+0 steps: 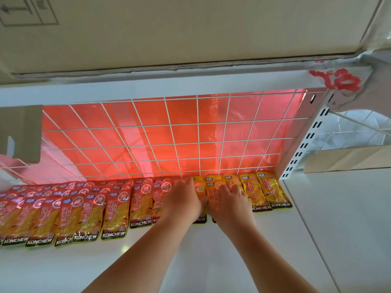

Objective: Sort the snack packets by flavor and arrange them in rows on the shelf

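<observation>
left hand (182, 200): is reaching forward over the shelf, palm down, close beside the right hand, the two almost touching.
left fingers (183, 183): are lying stretched out, nearly straight and close together, gripping nothing. They are pressing flat on the packets where red is meeting yellow. The tips are blurring, so the exact packet under them cannot be told.
right hand (231, 205): is resting palm down, just right of the left fingers.
right fingers (229, 190): are lying relaxed with a slight bend and a little spread. The tips are pressing down on the yellow packets and are not curling round any of them.
red packets (88, 210): are lying under and left of the left fingers, in overlapping rows running off to the left edge.
yellow packets (268, 191): are lying under the right fingers and on to their right, side by side. The last two are sitting clear of the fingers.
shelf (211, 261): is carrying every packet. Its bare white part is showing nearer than the fingers, under both forearms.
grid (169, 134): is standing just beyond the fingertips, with a red sheet showing through it.
box (190, 28): is sitting well above the fingers.
</observation>
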`<state>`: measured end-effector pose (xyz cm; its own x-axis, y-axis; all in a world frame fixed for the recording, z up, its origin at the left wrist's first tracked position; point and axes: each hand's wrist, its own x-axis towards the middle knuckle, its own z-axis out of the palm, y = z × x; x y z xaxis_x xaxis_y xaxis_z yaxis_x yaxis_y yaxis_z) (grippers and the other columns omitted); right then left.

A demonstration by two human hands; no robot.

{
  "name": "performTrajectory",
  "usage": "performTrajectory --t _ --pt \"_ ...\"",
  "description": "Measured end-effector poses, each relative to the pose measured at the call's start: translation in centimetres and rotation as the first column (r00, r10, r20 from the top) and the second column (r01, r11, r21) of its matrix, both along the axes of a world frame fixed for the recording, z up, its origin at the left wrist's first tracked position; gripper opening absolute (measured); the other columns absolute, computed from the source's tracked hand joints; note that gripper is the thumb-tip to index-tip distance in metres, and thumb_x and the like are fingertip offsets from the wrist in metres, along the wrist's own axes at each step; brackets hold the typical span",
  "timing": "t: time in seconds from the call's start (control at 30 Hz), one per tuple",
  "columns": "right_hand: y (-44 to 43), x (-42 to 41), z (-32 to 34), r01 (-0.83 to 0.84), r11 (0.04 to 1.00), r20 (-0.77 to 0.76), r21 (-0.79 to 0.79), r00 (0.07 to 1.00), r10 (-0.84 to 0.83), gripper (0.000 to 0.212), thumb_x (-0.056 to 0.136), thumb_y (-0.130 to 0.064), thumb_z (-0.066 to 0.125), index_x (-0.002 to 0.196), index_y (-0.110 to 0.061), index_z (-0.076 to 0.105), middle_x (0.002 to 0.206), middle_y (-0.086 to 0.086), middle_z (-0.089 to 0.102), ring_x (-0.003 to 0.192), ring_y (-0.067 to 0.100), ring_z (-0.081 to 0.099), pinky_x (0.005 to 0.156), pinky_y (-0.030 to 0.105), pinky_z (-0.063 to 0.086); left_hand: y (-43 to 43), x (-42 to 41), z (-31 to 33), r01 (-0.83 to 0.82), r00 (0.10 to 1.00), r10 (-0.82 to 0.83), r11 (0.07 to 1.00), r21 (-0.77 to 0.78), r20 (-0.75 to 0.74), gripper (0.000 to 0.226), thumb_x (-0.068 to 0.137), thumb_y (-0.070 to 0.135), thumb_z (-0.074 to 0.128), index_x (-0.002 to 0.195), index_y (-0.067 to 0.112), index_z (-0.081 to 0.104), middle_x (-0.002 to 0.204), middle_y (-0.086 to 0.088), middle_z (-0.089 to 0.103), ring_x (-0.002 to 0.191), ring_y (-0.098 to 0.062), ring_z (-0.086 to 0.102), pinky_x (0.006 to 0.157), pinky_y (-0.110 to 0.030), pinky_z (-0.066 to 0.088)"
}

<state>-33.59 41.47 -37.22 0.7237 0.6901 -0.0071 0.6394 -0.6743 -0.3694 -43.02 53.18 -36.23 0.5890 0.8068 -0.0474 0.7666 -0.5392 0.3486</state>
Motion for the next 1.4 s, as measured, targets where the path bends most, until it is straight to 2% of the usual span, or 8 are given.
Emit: performTrajectory --t 0.33,0.5,0.7,0.87,0.97,1.1,1.27,1.4 --pt "0.1 0.3 1.0 -0.047 0.998 -0.055 -0.039 0.997 0.045 0.046 0.089 -0.059 0.056 0.119 -0.024 0.053 0.118 0.007 0.051 0.105 0.033 0.057 0.086 0.041 0.048 -0.1 -0.3 -0.1 -0.001 1.000 0.001 1.000 0.010 -0.001 0.061 0.088 0.059 0.072 0.129 0.023 0.045 0.101 -0.001 0.052 0.098 -0.028 0.063 0.069 -0.035 0.042" --pt "0.3 0.4 1.4 -0.074 0.997 -0.061 -0.039 0.996 0.071 0.044 0.090 -0.057 0.057 0.117 -0.023 0.053 0.120 0.008 0.049 0.106 0.033 0.057 0.087 0.042 0.051 0.0 -0.3 -0.2 0.009 1.000 -0.009 1.000 0.015 -0.001 0.063 0.088 0.061 0.070 0.131 0.024 0.044 0.108 -0.004 0.056 0.099 -0.029 0.064 0.069 -0.035 0.042" --pt "0.3 0.3 1.5 -0.089 0.995 -0.079 -0.039 0.993 0.085 0.043 0.092 -0.053 0.056 0.121 -0.022 0.052 0.123 0.009 0.048 0.109 0.034 0.056 0.089 0.042 0.050 0.0 -0.4 -0.2 0.008 1.000 -0.008 1.000 0.015 -0.005 0.061 0.087 0.062 0.070 0.128 0.026 0.044 0.097 0.003 0.043 0.097 -0.029 0.064 0.067 -0.036 0.041" --pt "0.3 0.5 1.5 -0.095 0.995 -0.059 -0.028 0.994 0.093 0.041 0.091 -0.054 0.056 0.118 -0.022 0.053 0.119 0.008 0.050 0.105 0.033 0.058 0.085 0.040 0.050 0.1 -0.5 0.2 0.018 1.000 -0.017 0.999 0.028 -0.014 0.062 0.089 0.063 0.067 0.132 0.024 0.045 0.108 -0.003 0.056 0.096 -0.027 0.061 0.068 -0.035 0.041" --pt "0.3 0.7 1.5 -0.101 0.995 -0.040 0.012 0.994 0.101 0.041 0.090 -0.053 0.059 0.117 -0.024 0.055 0.116 0.007 0.051 0.102 0.032 0.059 0.083 0.039 0.051 0.2 -0.6 0.8 0.038 0.999 -0.037 0.998 0.044 -0.002 0.056 0.091 0.063 0.064 0.126 0.023 0.047 0.104 -0.002 0.059 0.089 -0.024 0.058 0.067 -0.035 0.042" --pt "0.4 1.2 2.4 -0.100 0.990 -0.034 0.101 0.994 0.104 0.037 0.088 -0.053 0.063 0.113 -0.026 0.058 0.111 0.003 0.054 0.097 0.028 0.061 0.082 0.037 0.050 0.2 -0.8 2.2 0.089 0.996 -0.091 0.985 0.147 0.003 0.055 0.092 0.066 0.059 0.123 0.023 0.047 0.102 -0.001 0.059 0.095 -0.028 0.064 0.068 -0.034 0.044" --pt "0.3 2.0 5.9 -0.143 0.966 0.039 0.214 0.990 0.138 0.029 0.087 -0.044 0.068 0.107 -0.024 0.061 0.102 0.000 0.059 0.091 0.026 0.060 0.077 0.036 0.047 -0.2 -1.1 5.4 0.182 0.953 -0.240 0.942 0.281 0.187 0.042 0.092 0.057 0.064 0.122 0.028 0.058 0.109 0.004 0.064 0.099 -0.024 0.066 0.071 -0.033 0.047" --pt "-0.5 2.1 11.1 -0.220 0.911 0.086 0.349 0.975 0.203 0.023 0.086 -0.029 0.071 0.107 -0.022 0.067 0.103 -0.002 0.063 0.093 0.022 0.061 0.078 0.036 0.051 -0.9 -1.4 10.1 0.310 0.829 -0.410 0.903 0.297 0.381 0.031 0.089 0.042 0.068 0.116 0.027 0.066 0.107 0.007 0.068 0.101 -0.020 0.066 0.082 -0.035 0.054"
